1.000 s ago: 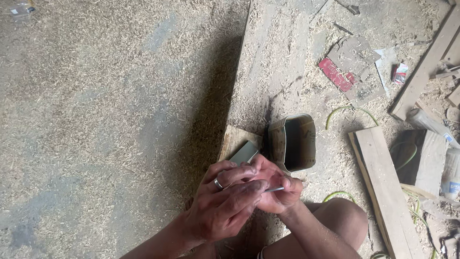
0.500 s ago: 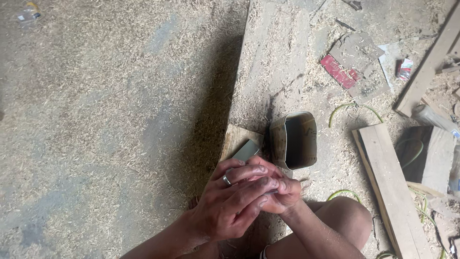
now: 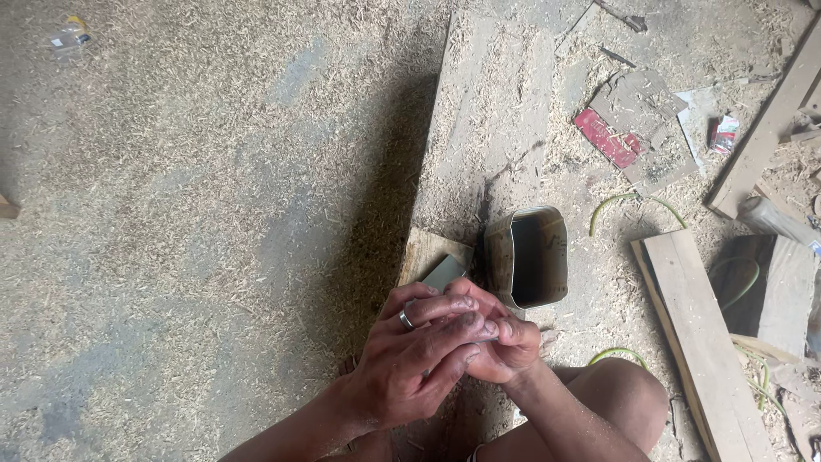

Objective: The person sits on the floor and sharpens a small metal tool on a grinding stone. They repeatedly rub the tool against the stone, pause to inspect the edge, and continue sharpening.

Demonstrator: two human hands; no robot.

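Crouched over a sawdust-strewn floor [image 3: 188,222], hands pressed together low in frame. Left hand [image 3: 410,364], ring on one finger, draped over the right hand [image 3: 509,346], fingers curled shut around something small, possibly a thin blade, too hidden to tell for sure. Right fist closed tight beneath. Just beyond the knuckles, a grey flat block [image 3: 445,272] resting on a small wooden board [image 3: 423,252]. Right beside it, an open rectangular tin container [image 3: 530,257], dark inside. Further right, a wooden plank [image 3: 697,334]; a red flat piece [image 3: 605,137] well apart, up top.
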